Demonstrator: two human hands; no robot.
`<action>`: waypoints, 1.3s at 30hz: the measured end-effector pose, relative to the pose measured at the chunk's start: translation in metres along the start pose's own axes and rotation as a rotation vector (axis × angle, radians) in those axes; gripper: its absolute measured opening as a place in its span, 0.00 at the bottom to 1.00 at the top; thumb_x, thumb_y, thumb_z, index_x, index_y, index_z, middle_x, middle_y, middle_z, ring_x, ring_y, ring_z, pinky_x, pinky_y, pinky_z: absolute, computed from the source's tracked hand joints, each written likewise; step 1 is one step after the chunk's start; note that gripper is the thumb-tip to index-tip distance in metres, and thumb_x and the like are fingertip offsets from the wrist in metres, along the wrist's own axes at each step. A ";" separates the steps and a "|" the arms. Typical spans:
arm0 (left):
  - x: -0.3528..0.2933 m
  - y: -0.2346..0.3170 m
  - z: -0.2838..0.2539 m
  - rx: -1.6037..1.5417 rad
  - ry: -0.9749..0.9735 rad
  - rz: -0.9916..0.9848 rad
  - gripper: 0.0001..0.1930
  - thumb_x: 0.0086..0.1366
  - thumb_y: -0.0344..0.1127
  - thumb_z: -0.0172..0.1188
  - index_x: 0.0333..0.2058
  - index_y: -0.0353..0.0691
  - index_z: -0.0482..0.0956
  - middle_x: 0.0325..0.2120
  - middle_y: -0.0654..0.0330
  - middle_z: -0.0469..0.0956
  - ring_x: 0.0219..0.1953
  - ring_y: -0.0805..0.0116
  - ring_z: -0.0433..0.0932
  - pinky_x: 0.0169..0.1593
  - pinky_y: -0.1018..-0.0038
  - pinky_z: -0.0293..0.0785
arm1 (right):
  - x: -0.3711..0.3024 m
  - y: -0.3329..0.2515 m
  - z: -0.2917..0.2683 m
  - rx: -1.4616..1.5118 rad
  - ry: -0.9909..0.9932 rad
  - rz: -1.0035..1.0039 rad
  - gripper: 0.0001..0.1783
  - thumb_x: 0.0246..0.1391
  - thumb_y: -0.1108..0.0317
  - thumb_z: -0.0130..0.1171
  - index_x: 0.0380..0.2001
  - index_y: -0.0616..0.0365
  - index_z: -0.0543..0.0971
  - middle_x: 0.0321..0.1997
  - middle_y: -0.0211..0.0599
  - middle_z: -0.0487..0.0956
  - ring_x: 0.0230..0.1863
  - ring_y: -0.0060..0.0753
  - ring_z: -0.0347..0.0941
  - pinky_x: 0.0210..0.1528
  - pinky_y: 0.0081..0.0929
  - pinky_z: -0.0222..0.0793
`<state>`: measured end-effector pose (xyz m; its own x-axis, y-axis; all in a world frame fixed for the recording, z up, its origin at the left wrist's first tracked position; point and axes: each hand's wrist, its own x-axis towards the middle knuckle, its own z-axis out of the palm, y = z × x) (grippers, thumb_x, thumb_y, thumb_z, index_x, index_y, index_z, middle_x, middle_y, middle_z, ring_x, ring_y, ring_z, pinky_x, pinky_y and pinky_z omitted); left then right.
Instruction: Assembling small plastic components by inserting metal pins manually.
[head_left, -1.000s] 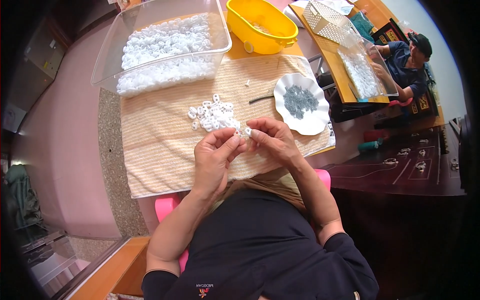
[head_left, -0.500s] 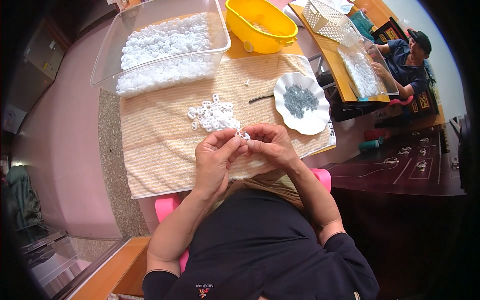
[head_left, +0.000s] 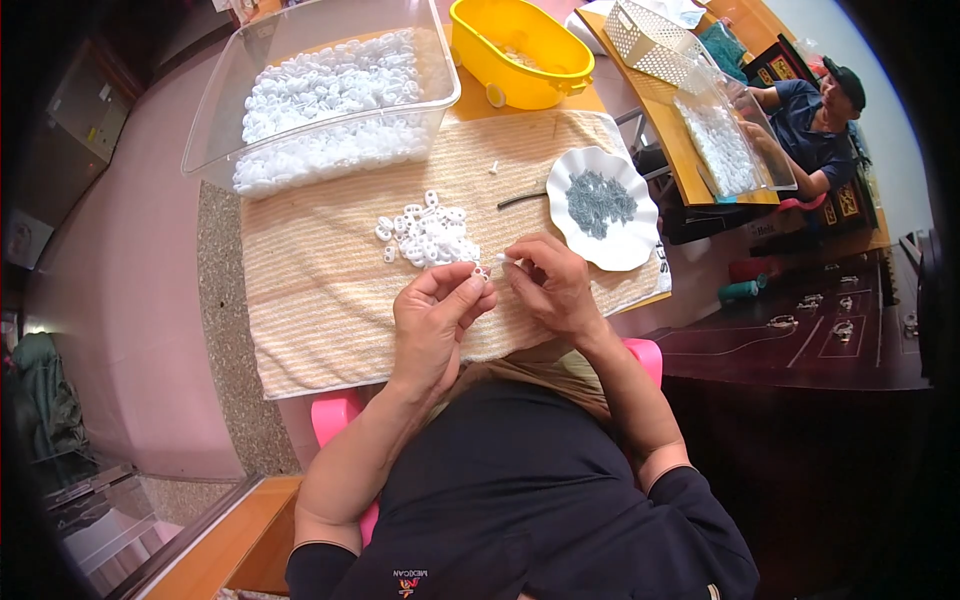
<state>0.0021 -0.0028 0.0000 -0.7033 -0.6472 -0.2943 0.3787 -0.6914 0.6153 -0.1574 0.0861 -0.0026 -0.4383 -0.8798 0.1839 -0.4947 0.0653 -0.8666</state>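
My left hand [head_left: 437, 315] pinches a small white plastic piece with holes [head_left: 481, 272] between thumb and fingers. Just to its right, my right hand [head_left: 555, 290] is closed on a small white plastic part [head_left: 503, 259], held apart from the left hand's piece. Both hands hover over the front of a striped beige towel [head_left: 320, 310]. Beyond the left fingertips lies a loose heap of white two-holed pieces [head_left: 432, 235]. A white scalloped plate [head_left: 640, 222] with many small dark grey bits [head_left: 600, 203] sits beyond my right hand.
A large clear bin [head_left: 325, 135] full of white pieces stands at the back left, beside a yellow tub [head_left: 520, 92]. A thin black stick [head_left: 522, 200] and a small white part [head_left: 493, 167] lie near the plate. At right, another person [head_left: 815, 140] sits by a second table.
My hands were together at one white piece. Now the right hand has drawn a little away to the right with a small white part in its fingers; the left has barely moved.
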 end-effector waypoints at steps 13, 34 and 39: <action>0.000 0.001 0.000 0.019 0.025 -0.003 0.08 0.61 0.23 0.60 0.40 0.32 0.75 0.35 0.54 0.79 0.35 0.69 0.81 0.42 0.75 0.82 | 0.004 -0.014 -0.016 -0.563 -0.097 -0.266 0.05 0.47 0.73 0.61 0.30 0.59 0.78 0.33 0.36 0.78 0.33 0.42 0.76 0.35 0.33 0.72; 0.000 0.001 0.000 0.015 0.016 -0.007 0.08 0.61 0.24 0.60 0.40 0.33 0.75 0.34 0.55 0.79 0.35 0.69 0.81 0.41 0.76 0.82 | 0.007 -0.013 -0.017 -0.505 -0.167 -0.154 0.07 0.49 0.71 0.59 0.34 0.57 0.77 0.35 0.40 0.76 0.36 0.47 0.75 0.37 0.36 0.70; 0.000 0.002 0.000 0.017 0.019 -0.011 0.08 0.61 0.24 0.61 0.39 0.33 0.75 0.34 0.55 0.79 0.35 0.69 0.81 0.40 0.76 0.81 | 0.005 -0.017 -0.023 -0.462 -0.187 -0.194 0.08 0.47 0.76 0.57 0.33 0.60 0.77 0.35 0.42 0.75 0.36 0.48 0.75 0.38 0.36 0.71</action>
<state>0.0027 -0.0038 0.0010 -0.6957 -0.6458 -0.3145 0.3607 -0.6927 0.6246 -0.1687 0.0910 0.0237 -0.1852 -0.9625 0.1982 -0.8509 0.0562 -0.5223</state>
